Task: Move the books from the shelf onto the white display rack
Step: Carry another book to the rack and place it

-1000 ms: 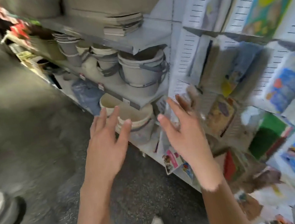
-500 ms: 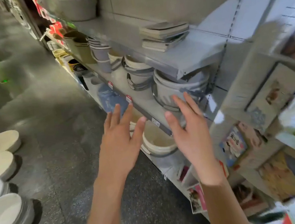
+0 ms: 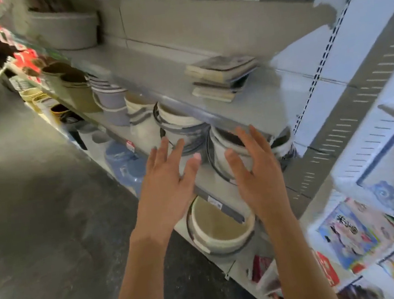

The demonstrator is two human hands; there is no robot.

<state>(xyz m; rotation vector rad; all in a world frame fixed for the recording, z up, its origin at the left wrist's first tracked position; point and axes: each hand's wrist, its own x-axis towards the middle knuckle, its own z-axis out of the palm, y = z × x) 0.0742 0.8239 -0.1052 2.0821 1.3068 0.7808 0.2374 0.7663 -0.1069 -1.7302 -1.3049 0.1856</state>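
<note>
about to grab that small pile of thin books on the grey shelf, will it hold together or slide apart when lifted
The small pile of thin books looks unevenly stacked, edges fanned out, so it may well slide apart unless squeezed from both sides. The books seem slim, so probably light and somewhat bendy. Both the left hand and right hand are open and empty, below the grey shelf, so a two-handed lift seems possible.

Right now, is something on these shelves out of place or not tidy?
Yes. A stack of books lies flat on the grey shelf, above shelves holding only buckets. The stack is uneven, its books twisted against each other. Both hands are empty.
</note>
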